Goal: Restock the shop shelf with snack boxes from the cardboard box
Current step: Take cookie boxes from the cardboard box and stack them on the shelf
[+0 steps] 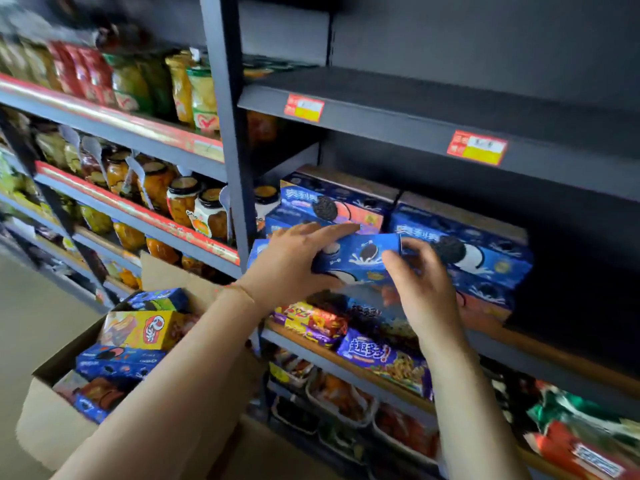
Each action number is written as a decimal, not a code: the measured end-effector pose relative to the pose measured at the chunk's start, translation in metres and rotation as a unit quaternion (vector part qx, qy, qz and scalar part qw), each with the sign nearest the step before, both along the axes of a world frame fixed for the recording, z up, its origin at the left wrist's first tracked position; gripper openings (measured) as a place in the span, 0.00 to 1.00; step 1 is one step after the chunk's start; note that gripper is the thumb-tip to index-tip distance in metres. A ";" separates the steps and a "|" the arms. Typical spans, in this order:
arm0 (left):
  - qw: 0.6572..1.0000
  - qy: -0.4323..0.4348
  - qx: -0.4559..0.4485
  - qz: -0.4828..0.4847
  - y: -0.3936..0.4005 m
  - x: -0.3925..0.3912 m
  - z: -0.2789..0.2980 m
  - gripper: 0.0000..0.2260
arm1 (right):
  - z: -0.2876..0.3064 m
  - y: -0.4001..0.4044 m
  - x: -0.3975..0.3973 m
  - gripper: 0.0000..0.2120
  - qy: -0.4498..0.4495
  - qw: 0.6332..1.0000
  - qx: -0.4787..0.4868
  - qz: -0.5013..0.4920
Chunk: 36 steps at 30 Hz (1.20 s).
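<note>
Hands, left [294,261] and right [420,282], grip blue snack box [360,254]; seemingly crowded shelf [381,355]: forcing it may topple stacked boxes [460,244].

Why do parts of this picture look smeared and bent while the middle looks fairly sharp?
Head view: the blue cookie box held by the left hand and right hand is fairly sharp; the jars at left and the packets at lower right smear with motion blur; the wide lens bows the shelf edge and upright post; the shelf's back recess lies in deep shadow.
</note>
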<state>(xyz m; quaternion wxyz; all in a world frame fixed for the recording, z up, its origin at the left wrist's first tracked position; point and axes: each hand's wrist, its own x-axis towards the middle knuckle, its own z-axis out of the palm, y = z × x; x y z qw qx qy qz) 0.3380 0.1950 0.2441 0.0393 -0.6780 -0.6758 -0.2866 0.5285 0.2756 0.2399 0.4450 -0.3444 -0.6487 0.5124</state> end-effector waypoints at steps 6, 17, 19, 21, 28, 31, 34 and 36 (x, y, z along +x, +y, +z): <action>0.994 0.060 0.072 0.055 0.016 -0.009 0.015 0.31 | 0.005 0.010 0.013 0.08 0.072 0.994 -0.087 0.017; 0.989 0.131 0.005 0.062 0.047 -0.049 0.040 0.30 | 0.006 0.030 -0.023 0.28 -0.228 0.936 0.255 -0.083; 0.990 0.124 0.004 0.063 0.048 -0.056 0.037 0.30 | 0.005 0.029 -0.030 0.28 -0.224 0.937 0.255 -0.080; 0.991 0.121 0.019 0.059 0.049 -0.063 0.032 0.29 | 0.006 0.027 -0.034 0.27 -0.215 0.938 0.258 -0.088; 0.989 0.129 0.058 0.034 0.055 -0.079 0.028 0.28 | 0.011 0.023 -0.047 0.27 -0.218 0.938 0.241 -0.119; 0.989 0.137 0.030 0.038 0.059 -0.083 0.022 0.28 | 0.007 0.025 -0.055 0.28 -0.237 0.937 0.223 -0.126; 0.991 0.127 0.013 0.039 0.063 -0.087 0.016 0.29 | 0.003 0.025 -0.062 0.28 -0.251 0.935 0.211 -0.133; 0.990 0.131 0.003 0.043 0.066 -0.087 0.013 0.30 | 0.000 0.026 -0.064 0.29 -0.260 0.935 0.200 -0.135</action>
